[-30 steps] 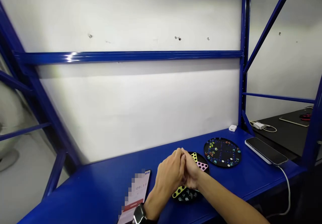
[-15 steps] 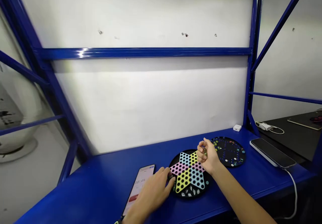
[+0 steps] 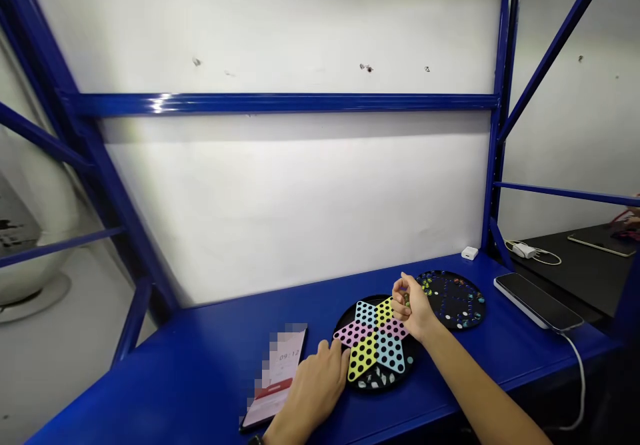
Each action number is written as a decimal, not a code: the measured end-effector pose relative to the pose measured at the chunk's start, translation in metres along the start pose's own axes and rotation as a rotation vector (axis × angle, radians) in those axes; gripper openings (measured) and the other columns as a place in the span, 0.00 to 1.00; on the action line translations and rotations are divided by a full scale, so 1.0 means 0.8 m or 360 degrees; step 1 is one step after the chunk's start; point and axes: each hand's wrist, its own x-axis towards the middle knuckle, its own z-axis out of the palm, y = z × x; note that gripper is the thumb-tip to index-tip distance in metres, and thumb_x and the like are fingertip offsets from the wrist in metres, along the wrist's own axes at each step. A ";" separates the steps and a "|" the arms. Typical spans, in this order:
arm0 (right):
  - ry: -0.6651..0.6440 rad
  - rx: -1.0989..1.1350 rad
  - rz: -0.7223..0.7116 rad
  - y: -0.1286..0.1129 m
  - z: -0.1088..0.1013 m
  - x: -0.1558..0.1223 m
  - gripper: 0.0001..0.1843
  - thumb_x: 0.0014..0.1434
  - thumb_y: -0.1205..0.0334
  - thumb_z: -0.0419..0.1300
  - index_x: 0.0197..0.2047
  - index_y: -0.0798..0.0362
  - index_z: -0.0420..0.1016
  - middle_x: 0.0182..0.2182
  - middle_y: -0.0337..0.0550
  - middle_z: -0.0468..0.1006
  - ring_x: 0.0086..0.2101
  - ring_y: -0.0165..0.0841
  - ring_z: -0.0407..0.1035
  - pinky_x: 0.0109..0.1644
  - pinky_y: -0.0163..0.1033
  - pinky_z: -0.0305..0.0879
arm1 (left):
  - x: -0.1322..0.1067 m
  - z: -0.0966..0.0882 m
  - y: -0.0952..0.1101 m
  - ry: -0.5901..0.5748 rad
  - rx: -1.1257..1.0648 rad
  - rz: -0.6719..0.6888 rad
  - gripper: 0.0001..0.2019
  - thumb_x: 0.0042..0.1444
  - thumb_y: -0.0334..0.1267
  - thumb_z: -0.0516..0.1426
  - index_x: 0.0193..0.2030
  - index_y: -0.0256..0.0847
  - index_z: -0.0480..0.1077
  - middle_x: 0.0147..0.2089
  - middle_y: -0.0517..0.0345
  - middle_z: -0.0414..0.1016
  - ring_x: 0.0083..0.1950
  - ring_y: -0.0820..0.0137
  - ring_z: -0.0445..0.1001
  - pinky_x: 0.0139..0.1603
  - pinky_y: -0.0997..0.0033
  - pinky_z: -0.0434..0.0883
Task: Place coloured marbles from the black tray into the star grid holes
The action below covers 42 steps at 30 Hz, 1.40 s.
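A star-shaped Chinese checkers board (image 3: 364, 358) in pale yellow, blue and pink sits on a round black tray (image 3: 345, 313). White and clear marbles (image 3: 383, 378) lie in the tray's near gap. My right hand (image 3: 415, 308) is closed over the board's far right points, with green marbles (image 3: 407, 304) showing between its curled fingers. At the tray's left rim is my left hand (image 3: 317, 382), its fingers bent and thumb drawn in; the fingertips are hidden, so what they pinch cannot be seen.
A second round black tray (image 3: 457, 302) holds assorted marbles behind my right hand. One phone (image 3: 275, 398) lies left of my left hand; another phone (image 3: 543, 302) with a cable is at right. A white adapter (image 3: 469, 253) stands near the blue frame post (image 3: 493, 165).
My left thumb has drawn in against the fingers, and that hand has shifted slightly right and down. The right hand stays nearly still over the board. The view has moved a little.
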 end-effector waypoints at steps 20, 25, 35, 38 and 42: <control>-0.0136 -0.0313 0.0312 0.024 0.009 -0.014 0.23 0.68 0.48 0.51 0.25 0.52 0.63 0.14 0.27 0.57 0.12 0.19 0.38 0.18 0.30 0.30 | 0.019 -0.025 -0.039 0.0298 0.0043 -0.0009 0.18 0.69 0.33 0.42 0.39 0.39 0.72 0.38 0.49 0.72 0.40 0.59 0.70 0.41 0.62 0.68; -0.0369 -0.0297 0.0770 0.048 0.014 -0.025 0.29 0.70 0.42 0.43 0.26 0.52 0.65 0.13 0.29 0.59 0.11 0.20 0.38 0.17 0.28 0.30 | 0.032 -0.072 0.006 0.0440 -0.0266 0.0200 0.19 0.71 0.34 0.38 0.38 0.41 0.68 0.42 0.50 0.69 0.43 0.61 0.67 0.46 0.60 0.68; -0.0044 0.0053 0.0546 0.043 0.018 -0.026 0.22 0.71 0.55 0.47 0.24 0.52 0.60 0.12 0.26 0.56 0.11 0.20 0.36 0.18 0.29 0.28 | 0.034 -0.085 0.014 0.0236 -0.0630 0.0150 0.15 0.69 0.43 0.43 0.51 0.46 0.68 0.50 0.55 0.72 0.48 0.63 0.73 0.49 0.62 0.68; -0.0024 0.0056 0.0483 0.042 0.020 -0.028 0.23 0.72 0.57 0.45 0.24 0.52 0.60 0.12 0.27 0.55 0.12 0.20 0.36 0.17 0.30 0.29 | 0.022 -0.073 -0.024 0.0043 -0.0473 -0.0096 0.12 0.66 0.42 0.48 0.43 0.44 0.71 0.43 0.57 0.76 0.43 0.64 0.76 0.44 0.66 0.68; -0.0062 0.0066 0.0480 0.041 0.019 -0.030 0.22 0.71 0.55 0.46 0.24 0.52 0.61 0.14 0.28 0.55 0.13 0.20 0.35 0.18 0.30 0.29 | 0.011 -0.055 -0.045 -0.0056 -0.0246 -0.0118 0.08 0.59 0.41 0.56 0.43 0.44 0.74 0.44 0.56 0.79 0.46 0.61 0.77 0.46 0.65 0.67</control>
